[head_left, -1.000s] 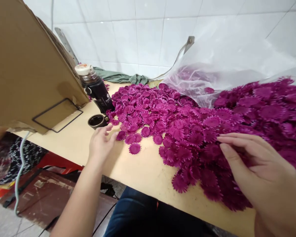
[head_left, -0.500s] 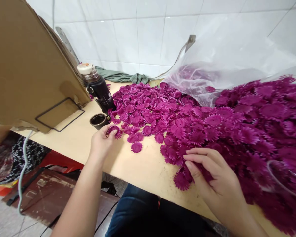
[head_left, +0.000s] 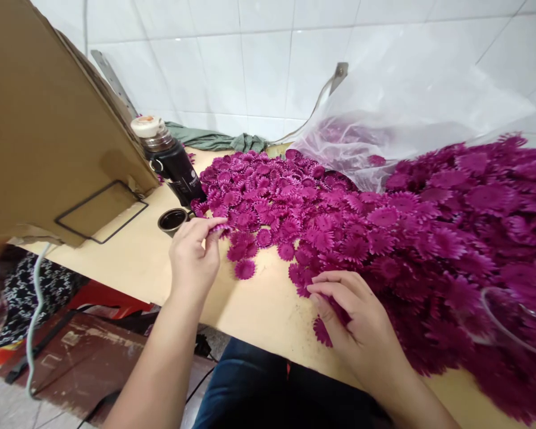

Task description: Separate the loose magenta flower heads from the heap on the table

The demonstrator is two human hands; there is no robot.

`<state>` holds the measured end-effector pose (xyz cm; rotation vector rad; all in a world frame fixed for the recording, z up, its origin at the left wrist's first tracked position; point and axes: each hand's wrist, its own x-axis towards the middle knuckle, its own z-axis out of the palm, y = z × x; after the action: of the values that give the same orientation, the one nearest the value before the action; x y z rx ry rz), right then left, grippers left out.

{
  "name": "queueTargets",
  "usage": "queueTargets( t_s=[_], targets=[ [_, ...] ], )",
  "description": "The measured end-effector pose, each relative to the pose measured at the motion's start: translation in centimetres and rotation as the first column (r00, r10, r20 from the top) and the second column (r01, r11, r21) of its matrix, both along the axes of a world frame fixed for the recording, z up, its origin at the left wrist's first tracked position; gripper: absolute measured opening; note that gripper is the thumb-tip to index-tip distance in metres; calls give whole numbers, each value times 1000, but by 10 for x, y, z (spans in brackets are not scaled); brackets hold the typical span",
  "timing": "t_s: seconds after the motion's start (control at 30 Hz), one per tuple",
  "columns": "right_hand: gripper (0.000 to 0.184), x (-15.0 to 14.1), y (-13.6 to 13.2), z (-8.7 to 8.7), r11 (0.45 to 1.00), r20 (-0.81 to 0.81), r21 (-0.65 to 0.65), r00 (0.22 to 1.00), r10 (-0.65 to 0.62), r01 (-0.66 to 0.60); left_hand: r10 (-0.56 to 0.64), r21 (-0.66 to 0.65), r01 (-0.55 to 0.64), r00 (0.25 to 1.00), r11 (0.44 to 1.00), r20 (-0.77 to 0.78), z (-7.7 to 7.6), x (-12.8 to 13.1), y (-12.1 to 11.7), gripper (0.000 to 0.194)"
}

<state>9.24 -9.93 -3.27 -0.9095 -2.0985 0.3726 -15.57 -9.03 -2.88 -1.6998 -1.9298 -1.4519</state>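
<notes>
A purple artificial flower head (head_left: 220, 227) is pinched between the thumb and fingers of my left hand (head_left: 194, 253), held edge-on just above the table. My right hand (head_left: 352, 319) hovers over the near edge of a big heap of similar flower heads (head_left: 326, 229). Its fingers are loosely curved, with a small gap at the tips, and I see nothing held there. One loose flower head (head_left: 245, 269) lies flat on the table (head_left: 268, 304) between my hands. Behind my left hand stands a dark cup (head_left: 172, 221) of dark liquid, partly covered by the hand.
A black flask (head_left: 172, 167) with a pale lid stands behind the cup. At the left are a large cardboard box (head_left: 62, 119) and a black wire frame (head_left: 102, 212). A clear plastic bag (head_left: 361, 143) lies behind the heap, below the tiled wall. A green cloth (head_left: 205, 137) lies along the back.
My left hand has moved slightly right with the flower head and turned it edge-on. My right hand has shifted left along the heap's edge. The view has shifted a little.
</notes>
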Motion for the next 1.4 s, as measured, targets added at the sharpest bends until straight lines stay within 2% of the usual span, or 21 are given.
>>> queueTargets(
  t_s=[0.1,0.2,0.33,0.43,0.63,0.77,0.83,0.9,0.97,1.03,1.1,1.17,1.27,1.33,1.4],
  targets=[
    [13,-7,0,-1,1000,-27,-22,999,17,-18,-142,-39,152,973,988,184,6,25,0,15],
    [16,-17,3,-2,992,-78,-124,997,-16,6,-249,-117,330,864,937,438,1,53,5,13],
    [30,-29,12,-7,920,-204,-391,972,-121,33,-284,-169,490,716,855,638,-14,83,12,17],
    [33,-34,21,-10,874,-259,-485,957,-130,-13,-269,-201,548,658,812,704,-19,96,15,20],
    [28,-35,31,-13,867,-306,-496,944,-121,-50,-267,-215,586,624,781,734,-16,98,21,32],
    [21,-34,33,-11,894,-286,-445,955,-80,-58,-280,-168,587,593,792,755,-16,96,22,41],
    [16,-32,34,-8,916,-284,-401,953,-107,-17,-306,-132,615,554,777,775,-16,96,20,41],
    [11,-30,36,-5,931,-262,-362,952,-156,53,-352,-95,675,493,732,795,-17,98,18,34],
    [14,-28,37,-3,937,-219,-325,954,-206,127,-398,-49,729,428,683,811,-17,101,15,23],
    [19,-27,37,-1,942,-161,-284,959,-233,181,-408,-9,734,388,679,827,-18,103,13,19],
    [17,-27,36,0,953,-128,-226,964,-233,200,-388,-16,703,411,711,825,-20,104,12,17],
    [15,-27,35,1,968,-140,-163,966,-215,192,-364,-68,663,490,745,792,-21,103,10,15],
    [26,-26,36,5,985,-149,-130,980,-129,110,-342,-154,610,614,777,711,-23,101,7,15],
    [21,-27,36,7,986,-130,-158,989,-72,51,-332,-183,600,642,779,691,-22,101,5,17],
    [16,-29,35,7,982,-122,-180,989,-81,58,-329,-190,611,632,769,702,-19,102,3,19]
  ],
)
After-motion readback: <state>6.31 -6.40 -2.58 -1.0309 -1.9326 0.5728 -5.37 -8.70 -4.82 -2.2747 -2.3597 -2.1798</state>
